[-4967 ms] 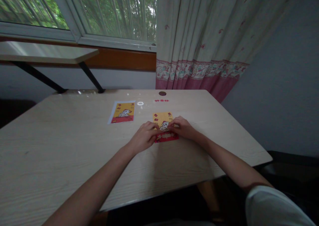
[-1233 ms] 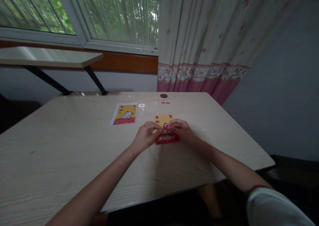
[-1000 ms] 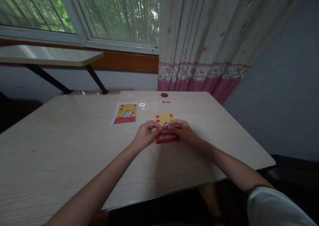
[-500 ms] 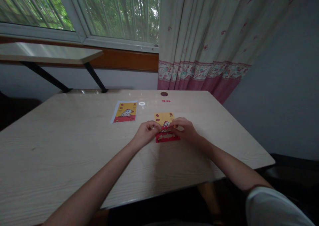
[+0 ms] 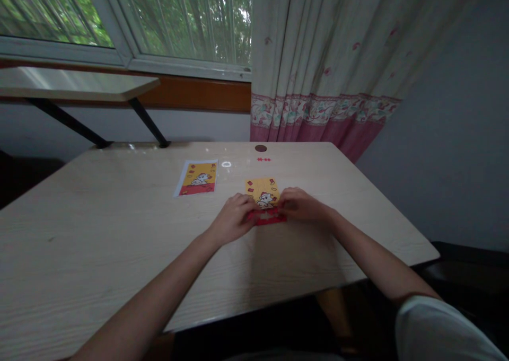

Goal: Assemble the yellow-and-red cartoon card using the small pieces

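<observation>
On the table in front of me lies a jigsaw puzzle (image 5: 262, 188), yellow above and red below, with a white cartoon animal in its middle. A pale gap shows in its red lower part. My left hand (image 5: 237, 218) is at the left side of this red part, thumb and fingers closed on red puzzle pieces (image 5: 271, 211). My right hand (image 5: 301, 204) is at the right side of the same row, its fingertips bent in and pinched on the pieces' other end. The fingers partly cover the pieces, and the right fingertips are a little blurred.
A printed picture sheet (image 5: 198, 178) with the same animal lies left of the puzzle. Two small loose red pieces (image 5: 263, 159) lie behind it, near a round dark cable-hole cover (image 5: 261, 148). A raised shelf (image 5: 79, 84) stands at the back left; a curtain (image 5: 318, 59) hangs behind the table.
Both hands have come down and slightly apart with the red pieces, which now sit lower, at the puzzle's red part. More of the white animal shows. The view has shifted slightly.
</observation>
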